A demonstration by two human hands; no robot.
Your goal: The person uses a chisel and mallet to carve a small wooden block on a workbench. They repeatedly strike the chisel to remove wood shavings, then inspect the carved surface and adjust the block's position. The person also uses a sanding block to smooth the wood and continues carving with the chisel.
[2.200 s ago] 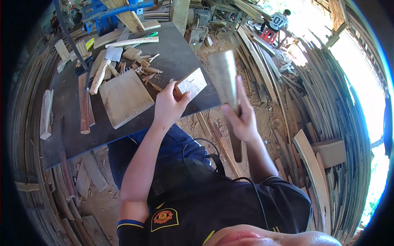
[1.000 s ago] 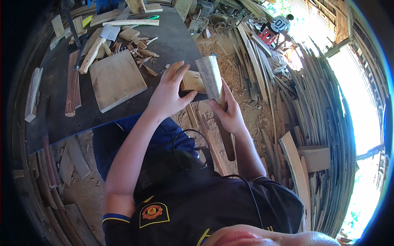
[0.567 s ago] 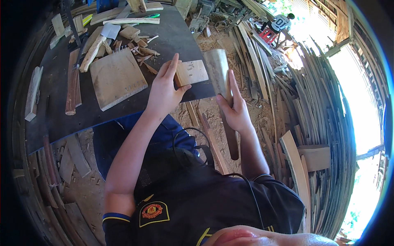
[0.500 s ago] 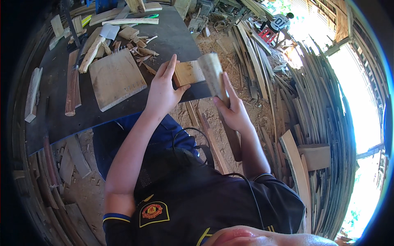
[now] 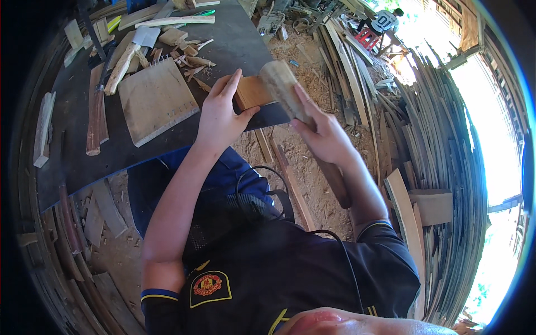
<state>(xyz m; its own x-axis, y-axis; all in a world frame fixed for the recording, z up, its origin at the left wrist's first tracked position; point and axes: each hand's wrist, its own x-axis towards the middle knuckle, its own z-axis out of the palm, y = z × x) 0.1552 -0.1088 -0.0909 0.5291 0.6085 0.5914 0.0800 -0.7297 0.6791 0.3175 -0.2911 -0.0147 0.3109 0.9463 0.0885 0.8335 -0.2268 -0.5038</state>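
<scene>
At the table's near edge, my left hand (image 5: pixel 223 111) grips a small orange-brown wooden block (image 5: pixel 252 92) between thumb and fingers. My right hand (image 5: pixel 319 131) is closed round a long club-like tool (image 5: pixel 279 84) with a broad, pale, worn head and a darker lower shaft, angled up to the left. Its head overlaps the block's right end; whether they touch I cannot tell. Left of my hands a square board (image 5: pixel 156 103) lies on the dark tabletop (image 5: pixel 72 173), with loose wood offcuts (image 5: pixel 187 56) behind it.
The table holds a flat-bladed tool (image 5: pixel 146 37), a brown-handled tool (image 5: pixel 93 134) and a pale stick (image 5: pixel 42 134). Planks (image 5: pixel 441 151) line my right side and more boards (image 5: pixel 109 212) lie low at left. A person (image 5: pixel 384 22) sits on a red stool (image 5: pixel 367 38) at the back right.
The tool has swung left from beside the block to over its right end, after moving back and forth. My right forearm has shifted right; my left hand and block have moved slightly left.
</scene>
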